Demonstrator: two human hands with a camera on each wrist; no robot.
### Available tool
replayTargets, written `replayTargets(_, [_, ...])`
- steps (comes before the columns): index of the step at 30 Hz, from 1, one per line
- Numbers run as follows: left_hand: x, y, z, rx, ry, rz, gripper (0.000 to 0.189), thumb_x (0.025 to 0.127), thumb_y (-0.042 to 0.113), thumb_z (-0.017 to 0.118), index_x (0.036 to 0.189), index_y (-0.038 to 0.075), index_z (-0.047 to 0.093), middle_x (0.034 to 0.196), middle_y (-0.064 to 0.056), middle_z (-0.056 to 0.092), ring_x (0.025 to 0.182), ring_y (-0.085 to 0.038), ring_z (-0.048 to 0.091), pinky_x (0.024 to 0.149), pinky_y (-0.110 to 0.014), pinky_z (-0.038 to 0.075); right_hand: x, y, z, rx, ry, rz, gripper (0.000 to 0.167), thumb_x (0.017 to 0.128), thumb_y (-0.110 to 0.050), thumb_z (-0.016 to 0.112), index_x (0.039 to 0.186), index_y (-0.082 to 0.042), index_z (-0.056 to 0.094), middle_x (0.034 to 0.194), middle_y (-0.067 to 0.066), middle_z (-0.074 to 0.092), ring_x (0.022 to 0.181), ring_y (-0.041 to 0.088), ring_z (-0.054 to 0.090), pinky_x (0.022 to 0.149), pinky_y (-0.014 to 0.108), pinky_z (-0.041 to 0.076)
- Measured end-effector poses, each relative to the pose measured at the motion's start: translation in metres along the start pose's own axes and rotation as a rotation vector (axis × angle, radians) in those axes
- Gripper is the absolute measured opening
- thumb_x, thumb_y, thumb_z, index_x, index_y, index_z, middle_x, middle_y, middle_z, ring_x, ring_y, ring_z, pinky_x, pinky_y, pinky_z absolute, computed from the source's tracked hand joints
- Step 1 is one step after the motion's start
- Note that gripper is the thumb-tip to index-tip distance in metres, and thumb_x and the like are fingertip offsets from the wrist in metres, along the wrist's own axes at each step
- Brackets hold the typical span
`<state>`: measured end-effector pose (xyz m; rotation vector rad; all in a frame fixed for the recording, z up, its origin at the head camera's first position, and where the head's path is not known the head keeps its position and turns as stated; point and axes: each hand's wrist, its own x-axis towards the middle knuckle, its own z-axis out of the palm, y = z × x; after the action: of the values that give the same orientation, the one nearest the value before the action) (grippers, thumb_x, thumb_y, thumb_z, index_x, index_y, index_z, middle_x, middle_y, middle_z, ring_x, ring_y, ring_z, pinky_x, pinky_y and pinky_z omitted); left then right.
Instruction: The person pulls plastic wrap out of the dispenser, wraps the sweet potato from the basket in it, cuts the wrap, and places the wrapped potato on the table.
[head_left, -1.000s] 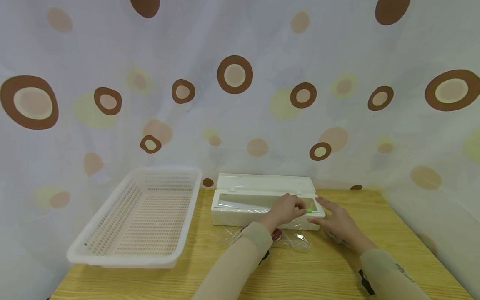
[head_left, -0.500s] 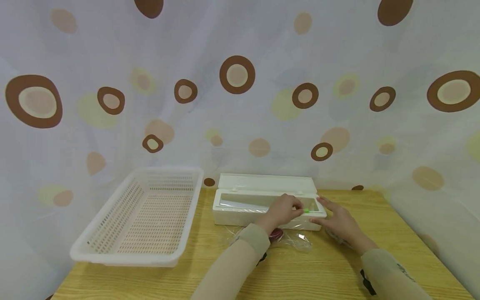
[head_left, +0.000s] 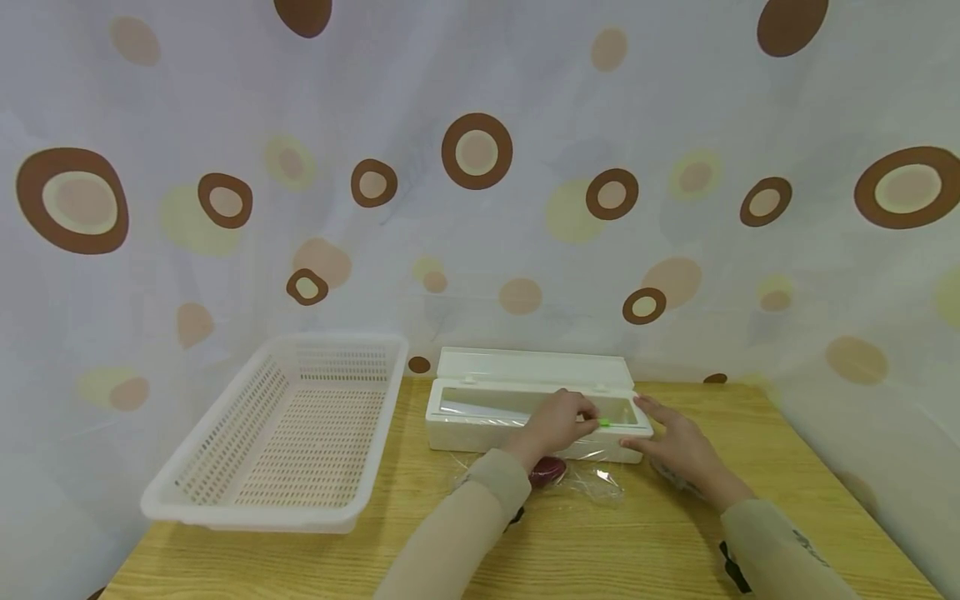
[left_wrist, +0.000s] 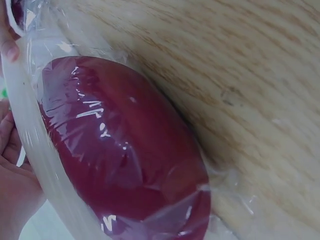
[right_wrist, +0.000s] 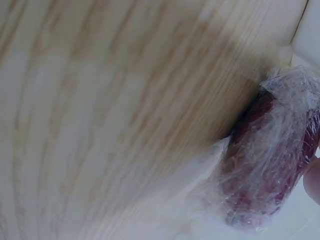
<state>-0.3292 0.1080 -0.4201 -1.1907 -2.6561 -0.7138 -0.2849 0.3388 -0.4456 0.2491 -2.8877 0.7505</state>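
Note:
A white cling film dispenser (head_left: 487, 435) stands at the back of the table, its lid (head_left: 532, 367) flipped up behind. My left hand (head_left: 553, 423) pinches the small green slide cutter (head_left: 604, 423) on its front edge, right of the middle. My right hand (head_left: 678, 446) holds the dispenser's right end, thumb at the front and a finger at the back corner. Clear film hangs down the front over a smooth, dark red oval thing (left_wrist: 125, 150) on the table. A second dark red oblong thing (right_wrist: 270, 155), wrapped in crinkled film, lies beneath my right hand.
A white plastic basket (head_left: 367, 467) with slotted sides stands to the left of the dispenser. Behind the wooden table (head_left: 600, 550) hangs a pale curtain (head_left: 525, 242) with brown rings and dots. Loose film (head_left: 600, 483) spreads in front of the dispenser.
My left hand and the green slide cutter have shifted a little left along the dispenser's edge, showing more of the dark red thing. My right hand keeps its place on the end.

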Motion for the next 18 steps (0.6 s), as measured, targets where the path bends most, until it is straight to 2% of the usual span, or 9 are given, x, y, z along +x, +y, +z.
replayTargets(18, [-0.0053,-0.0069,-0.0007,-0.016,-0.007,-0.019,0.014,0.091,0.026,0.062,0.094,0.016,0.073,0.091,0.007,0.068,0.082,-0.005,0.053,0.077,-0.015,0.041,0.0004,0.002,0.003,0.018,0.006,0.0,0.096,0.074,-0.062,0.066,0.145,-0.006,0.034,0.15,0.019,0.03,0.13,0.049,0.033,0.096,0.063,0.036])
